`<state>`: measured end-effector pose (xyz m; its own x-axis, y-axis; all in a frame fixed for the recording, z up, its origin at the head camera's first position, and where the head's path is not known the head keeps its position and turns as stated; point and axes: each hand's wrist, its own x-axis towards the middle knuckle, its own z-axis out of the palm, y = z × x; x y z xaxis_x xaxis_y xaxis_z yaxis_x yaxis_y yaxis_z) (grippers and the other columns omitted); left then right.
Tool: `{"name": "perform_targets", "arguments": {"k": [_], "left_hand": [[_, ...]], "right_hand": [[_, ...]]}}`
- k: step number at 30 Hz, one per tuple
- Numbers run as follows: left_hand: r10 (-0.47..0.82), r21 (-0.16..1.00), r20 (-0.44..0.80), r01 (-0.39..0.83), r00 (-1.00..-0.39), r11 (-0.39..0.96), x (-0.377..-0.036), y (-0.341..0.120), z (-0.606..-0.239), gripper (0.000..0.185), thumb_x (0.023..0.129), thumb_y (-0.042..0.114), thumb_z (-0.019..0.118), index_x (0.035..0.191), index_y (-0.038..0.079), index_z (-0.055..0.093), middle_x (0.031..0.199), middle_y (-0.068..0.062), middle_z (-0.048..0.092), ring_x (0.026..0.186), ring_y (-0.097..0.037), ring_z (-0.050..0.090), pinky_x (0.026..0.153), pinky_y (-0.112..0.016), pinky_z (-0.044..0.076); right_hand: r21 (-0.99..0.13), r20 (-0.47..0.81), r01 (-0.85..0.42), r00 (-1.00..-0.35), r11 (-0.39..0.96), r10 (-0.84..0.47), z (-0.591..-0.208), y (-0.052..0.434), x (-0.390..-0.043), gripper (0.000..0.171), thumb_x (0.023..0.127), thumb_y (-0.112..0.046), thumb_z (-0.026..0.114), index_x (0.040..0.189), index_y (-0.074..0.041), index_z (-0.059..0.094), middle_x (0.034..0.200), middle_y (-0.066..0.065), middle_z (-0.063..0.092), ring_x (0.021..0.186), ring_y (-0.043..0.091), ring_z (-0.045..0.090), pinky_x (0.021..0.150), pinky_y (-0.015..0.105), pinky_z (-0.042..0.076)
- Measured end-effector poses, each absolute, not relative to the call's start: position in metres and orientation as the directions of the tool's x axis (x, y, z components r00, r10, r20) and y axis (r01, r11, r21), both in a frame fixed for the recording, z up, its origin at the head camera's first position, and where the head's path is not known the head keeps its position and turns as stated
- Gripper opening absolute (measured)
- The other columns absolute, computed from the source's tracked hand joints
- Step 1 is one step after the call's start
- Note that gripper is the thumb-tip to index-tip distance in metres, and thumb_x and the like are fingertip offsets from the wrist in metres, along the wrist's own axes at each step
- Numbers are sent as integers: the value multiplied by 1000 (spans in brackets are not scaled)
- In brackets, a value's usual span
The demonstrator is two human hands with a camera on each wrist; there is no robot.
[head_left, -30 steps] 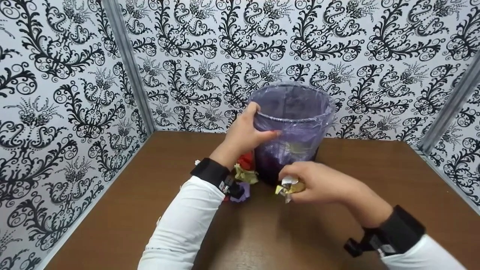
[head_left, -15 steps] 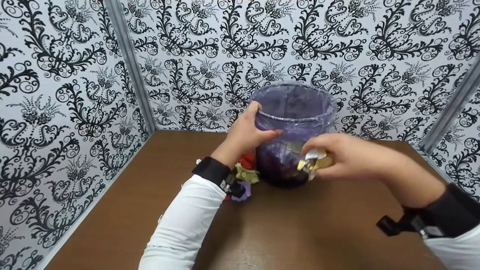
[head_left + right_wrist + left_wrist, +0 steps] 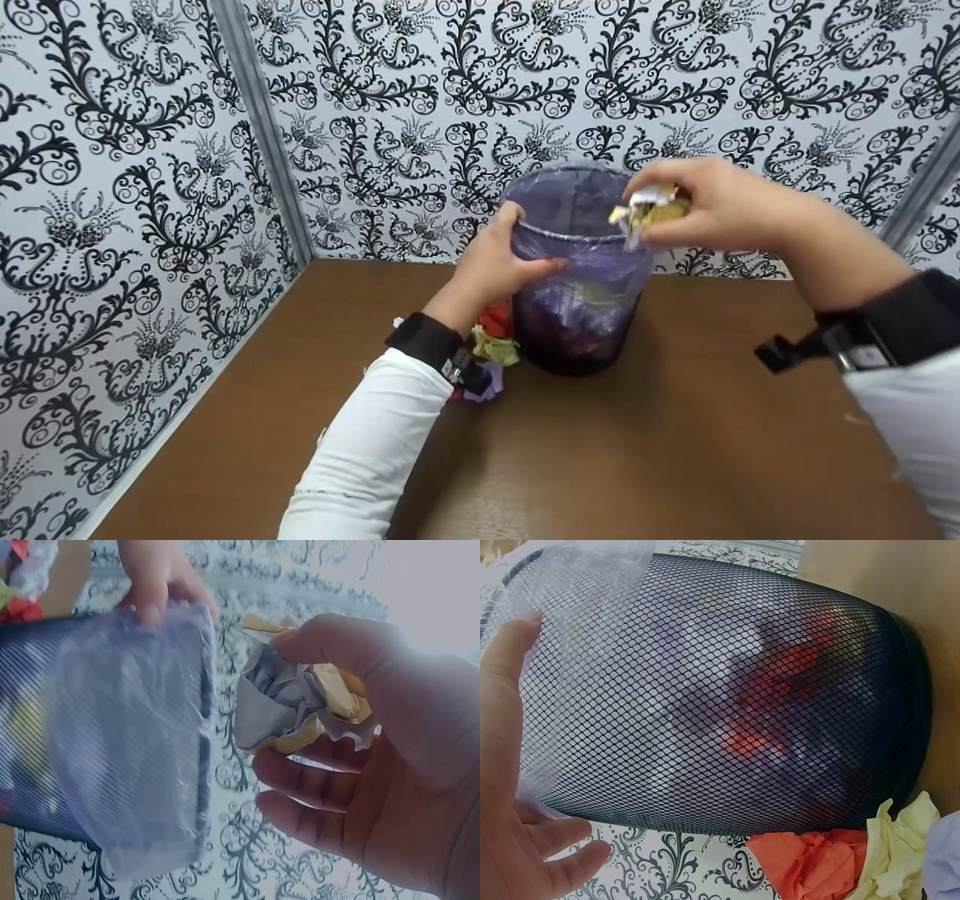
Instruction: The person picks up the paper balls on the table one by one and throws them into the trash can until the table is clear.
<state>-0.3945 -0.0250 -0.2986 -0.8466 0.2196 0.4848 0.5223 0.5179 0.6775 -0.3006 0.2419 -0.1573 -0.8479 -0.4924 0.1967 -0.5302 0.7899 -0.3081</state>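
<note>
A dark mesh wastebasket (image 3: pixel 577 315) lined with a clear purplish plastic bag (image 3: pixel 142 735) stands upright on the table. My left hand (image 3: pixel 491 251) grips its near-left rim, thumb spread along the outer side. In the right wrist view, my right hand (image 3: pixel 360 727) pinches a crumpled ball of gold and silver paper (image 3: pixel 285 697) between thumb and fingers. That paper is held up at the basket's right rim, overlapping the opening in the head view. Through the mesh, red and pale crumpled papers (image 3: pixel 780 675) show inside the basket.
Left of the basket, by my left wrist, lie crumpled papers: a red one (image 3: pixel 495 321), a pale yellow one (image 3: pixel 495 346) and a lilac one (image 3: pixel 486 381). A brown table (image 3: pixel 600 465) extends around them, with patterned walls (image 3: pixel 450 90) behind and to the left.
My right hand has lifted the crumpled gold and silver paper from low in front of the basket up to its right rim. The left hand keeps its grip on the basket.
</note>
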Motion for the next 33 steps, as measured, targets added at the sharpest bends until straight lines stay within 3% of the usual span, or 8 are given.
{"name": "perform_targets", "arguments": {"k": [4, 10, 20, 28, 33], "left_hand": [[222, 663, 492, 528, -842, 531, -396, -25, -298, 82, 52, 72, 81, 111, 29, 44, 99, 7, 59, 87, -12, 61, 75, -31, 54], [224, 659, 490, 526, -842, 537, -397, -24, -298, 81, 53, 72, 81, 112, 29, 44, 100, 7, 59, 88, -13, 61, 75, -31, 53], [212, 649, 496, 522, -842, 554, -397, -25, -300, 87, 48, 80, 76, 112, 30, 44, 100, 11, 59, 89, -11, 60, 79, -34, 53], [234, 671, 479, 525, -846, 524, -398, -25, -300, 86, 50, 75, 79, 114, 29, 45, 101, 9, 59, 90, -11, 61, 78, -33, 54], [227, 663, 485, 525, -844, 533, -398, -24, -300, 86, 50, 74, 79, 114, 29, 45, 101, 9, 59, 90, -11, 60, 78, -32, 54]], "right_hand": [[-308, 219, -500, -865, 809, -452, -149, 241, -321, 48, 82, -43, 75, 123, -25, 57, 103, 8, 59, 79, 26, 59, 67, 37, 55], [-324, 238, -464, -883, 825, -404, -151, 239, -348, 57, 83, -42, 74, 131, -22, 52, 116, 7, 56, 90, 26, 57, 77, 41, 52], [-302, 231, -413, -906, 859, -354, -171, 224, -384, 59, 84, -36, 73, 136, -23, 49, 125, 13, 57, 105, 31, 55, 91, 57, 47], [-253, 194, -420, -904, 871, -380, -183, 215, -401, 60, 82, -34, 75, 134, -19, 49, 132, 19, 53, 112, 36, 54, 94, 59, 45], [-267, 188, -411, -909, 871, -372, -189, 213, -406, 64, 79, -32, 76, 136, -23, 49, 127, 16, 56, 106, 34, 55, 88, 54, 49]]}}
